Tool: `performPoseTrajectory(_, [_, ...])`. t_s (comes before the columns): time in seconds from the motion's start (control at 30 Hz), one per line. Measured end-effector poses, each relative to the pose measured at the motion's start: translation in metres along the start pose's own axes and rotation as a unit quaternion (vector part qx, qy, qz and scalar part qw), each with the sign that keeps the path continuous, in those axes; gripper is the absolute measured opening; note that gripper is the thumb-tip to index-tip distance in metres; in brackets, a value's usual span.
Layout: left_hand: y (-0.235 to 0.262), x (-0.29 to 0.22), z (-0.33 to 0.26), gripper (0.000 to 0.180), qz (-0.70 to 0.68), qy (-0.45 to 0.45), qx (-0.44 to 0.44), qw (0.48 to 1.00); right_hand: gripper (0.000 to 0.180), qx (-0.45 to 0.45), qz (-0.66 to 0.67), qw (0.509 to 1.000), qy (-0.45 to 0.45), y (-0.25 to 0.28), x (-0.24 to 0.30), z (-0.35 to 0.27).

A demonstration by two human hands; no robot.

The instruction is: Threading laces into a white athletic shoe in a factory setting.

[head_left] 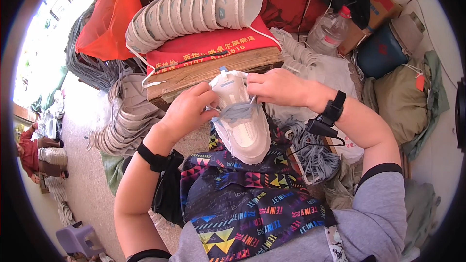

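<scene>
Both hands, left [187, 109] and right [276, 86], pinch the grey lace [236, 111] on the shoe [241, 121]; the shoe seems light and soft, best gripped at its sides.

Daylight flooded in from the blown-out upper left; the centre was sharp, fisheye edges bent and darkened.

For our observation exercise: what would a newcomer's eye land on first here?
A white shoe upper at centre, held over a patterned apron by the left hand and right hand, which pull a grey lace. Behind, a curved row of uppers lies on a red cloth.
</scene>
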State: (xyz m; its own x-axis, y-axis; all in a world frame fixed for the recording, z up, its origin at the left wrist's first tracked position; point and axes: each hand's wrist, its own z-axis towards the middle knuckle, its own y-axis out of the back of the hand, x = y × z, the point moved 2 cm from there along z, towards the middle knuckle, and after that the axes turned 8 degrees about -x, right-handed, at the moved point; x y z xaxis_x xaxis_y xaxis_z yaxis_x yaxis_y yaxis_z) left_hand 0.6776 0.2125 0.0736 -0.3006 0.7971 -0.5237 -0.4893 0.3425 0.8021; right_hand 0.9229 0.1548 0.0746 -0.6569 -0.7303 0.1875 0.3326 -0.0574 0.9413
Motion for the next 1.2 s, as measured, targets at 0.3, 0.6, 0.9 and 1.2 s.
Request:
performPoseTrajectory(0.3, [-0.022,0.008,-0.008,0.010,-0.139,0.130,-0.063,0.980,0.014,-0.073,0.185,0.972,-0.125,-0.014,-0.002,-0.009])
performPoseTrajectory(0.6, [-0.012,-0.042,-0.011,0.012,-0.242,0.202,-0.247,0.916,0.010,-0.118,0.551,0.768,-0.305,0.009,0.034,0.016])
performPoseTrajectory(0.9, [0.010,-0.037,-0.022,0.018,-0.537,0.275,-0.291,0.743,0.017,-0.107,-0.083,0.979,-0.153,-0.010,0.033,0.023])
performPoseTrajectory(1.2, [-0.016,-0.015,-0.057,0.019,-0.549,0.335,-0.314,0.699,0.008,-0.160,-0.017,0.967,-0.197,-0.026,0.048,0.031])
